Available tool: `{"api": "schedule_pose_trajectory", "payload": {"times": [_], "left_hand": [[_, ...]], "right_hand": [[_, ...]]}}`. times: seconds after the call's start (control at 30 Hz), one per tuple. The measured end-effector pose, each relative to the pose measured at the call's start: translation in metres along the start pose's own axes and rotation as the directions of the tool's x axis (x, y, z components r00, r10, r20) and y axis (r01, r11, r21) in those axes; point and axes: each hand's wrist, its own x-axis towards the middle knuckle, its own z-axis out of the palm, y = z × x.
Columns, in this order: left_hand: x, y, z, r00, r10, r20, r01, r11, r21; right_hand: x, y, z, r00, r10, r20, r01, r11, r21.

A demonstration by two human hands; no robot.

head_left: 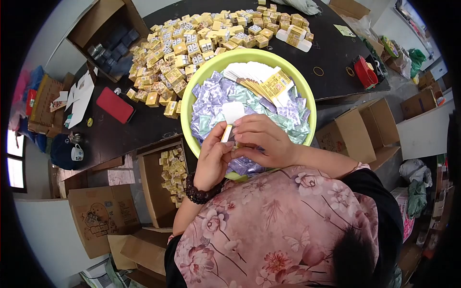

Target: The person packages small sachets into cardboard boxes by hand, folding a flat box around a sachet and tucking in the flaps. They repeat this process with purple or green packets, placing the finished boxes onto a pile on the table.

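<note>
Over the near rim of a yellow-green basin (311,103), both my hands are closed around one small carton (234,112) with its white flap raised. My left hand (211,152) grips its left side; a beaded bracelet is on that wrist. The fingers of my right hand (261,139) press at its right side and hide most of the box. Purple sachets (209,98) and green sachets (247,96) fill the basin below. On top of them lies a fanned stack of flat yellow-and-white cartons (276,86).
Many small yellow boxes (192,48) are heaped on the black table (331,48). A red phone case (115,104) lies left, a red tape dispenser (366,72) right. Cardboard boxes stand around: one with yellow boxes (153,192) below left, an open one (360,132) at right.
</note>
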Motion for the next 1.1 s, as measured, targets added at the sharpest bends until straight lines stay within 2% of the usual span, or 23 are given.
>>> {"api": "schedule_pose_trajectory", "payload": {"times": [0.07, 0.1, 0.17, 0.3, 0.37, 0.4, 0.43, 0.47, 0.5, 0.57, 0.6, 0.67, 0.7, 0.77, 0.8, 0.83, 0.87, 0.9, 0.93, 1.0, 1.03, 1.1], "left_hand": [[-0.001, 0.001, 0.004, 0.992, 0.011, -0.128, 0.000, 0.996, 0.090], [-0.001, 0.004, 0.010, 0.992, 0.013, -0.128, -0.001, 0.996, 0.090], [-0.001, 0.010, 0.024, 0.997, -0.003, -0.079, -0.007, 0.992, -0.126], [0.000, 0.004, 0.006, 0.997, -0.040, -0.060, 0.032, 0.991, -0.127], [-0.001, -0.002, 0.003, 0.987, 0.032, -0.159, -0.030, 0.999, 0.014], [0.001, -0.005, 0.001, 0.987, 0.034, -0.160, -0.032, 0.999, 0.013], [0.002, -0.007, -0.001, 0.980, 0.088, -0.176, -0.060, 0.986, 0.156], [0.003, -0.009, -0.001, 0.972, 0.142, -0.185, -0.082, 0.951, 0.297], [0.003, -0.010, -0.001, 0.972, 0.142, -0.186, -0.082, 0.951, 0.297], [0.003, -0.011, 0.001, 0.961, 0.213, -0.179, -0.137, 0.922, 0.363], [0.003, -0.010, 0.002, 0.961, 0.213, -0.179, -0.137, 0.922, 0.363], [0.003, -0.005, 0.003, 0.992, 0.034, -0.124, -0.044, 0.996, -0.079], [0.003, -0.003, 0.006, 0.992, 0.034, -0.123, -0.044, 0.996, -0.079], [0.001, 0.001, 0.012, 0.996, 0.077, -0.043, -0.082, 0.990, -0.117], [0.001, 0.000, 0.012, 0.996, 0.076, -0.041, -0.081, 0.990, -0.117], [0.000, -0.001, 0.012, 0.994, 0.086, -0.072, -0.087, 0.996, -0.016], [0.000, -0.002, 0.012, 0.990, 0.099, -0.102, -0.090, 0.992, 0.085], [0.000, -0.004, 0.012, 0.990, 0.097, -0.103, -0.089, 0.992, 0.084], [0.001, -0.007, 0.012, 0.986, 0.129, -0.103, -0.121, 0.990, 0.078], [0.001, -0.009, 0.012, 0.982, 0.158, -0.103, -0.151, 0.986, 0.072], [0.002, -0.008, 0.012, 0.982, 0.164, -0.098, -0.152, 0.981, 0.122], [0.002, -0.008, 0.012, 0.981, 0.170, -0.092, -0.152, 0.973, 0.172]], "right_hand": [[0.002, -0.001, 0.002, 0.998, -0.041, 0.037, 0.044, 0.997, -0.067], [0.002, 0.000, 0.002, 0.998, -0.042, 0.038, 0.045, 0.997, -0.067], [0.001, 0.003, 0.001, 0.995, -0.058, 0.076, 0.062, 0.997, -0.053], [-0.003, 0.006, 0.004, 0.994, -0.084, 0.069, 0.084, 0.996, 0.006], [-0.001, 0.000, 0.005, 0.992, 0.006, -0.123, -0.009, 1.000, -0.029], [-0.001, 0.001, 0.006, 0.993, 0.005, -0.121, -0.008, 1.000, -0.028], [-0.001, 0.002, 0.006, 0.985, 0.121, -0.124, -0.110, 0.989, 0.098], [0.000, 0.003, 0.007, 0.965, 0.237, -0.112, -0.208, 0.952, 0.224], [0.000, 0.003, 0.007, 0.965, 0.238, -0.112, -0.209, 0.952, 0.224], [0.001, 0.006, 0.004, 0.966, 0.232, 0.111, -0.257, 0.907, 0.335], [0.001, 0.007, 0.003, 0.966, 0.233, 0.111, -0.257, 0.907, 0.335], [0.001, 0.008, 0.002, 0.973, 0.177, 0.150, -0.199, 0.969, 0.147], [-0.001, 0.011, 0.003, 0.973, 0.177, 0.150, -0.199, 0.969, 0.146], [-0.006, 0.019, 0.008, 0.957, 0.289, 0.004, -0.262, 0.864, 0.431], [-0.003, 0.016, 0.008, 0.961, 0.278, -0.004, -0.241, 0.842, 0.483], [0.000, 0.015, 0.004, 0.961, 0.278, -0.004, -0.241, 0.842, 0.483], [0.001, 0.014, -0.002, 0.956, 0.286, 0.063, -0.278, 0.818, 0.504], [0.001, 0.014, -0.005, 0.948, 0.292, 0.131, -0.316, 0.792, 0.522], [0.001, 0.014, -0.005, 0.947, 0.293, 0.132, -0.318, 0.791, 0.522], [0.002, 0.013, -0.003, 0.860, 0.477, 0.182, -0.455, 0.553, 0.698], [0.002, 0.013, -0.003, 0.860, 0.478, 0.181, -0.454, 0.554, 0.697], [0.002, 0.012, -0.002, 0.826, 0.535, 0.178, -0.464, 0.465, 0.754]]}}
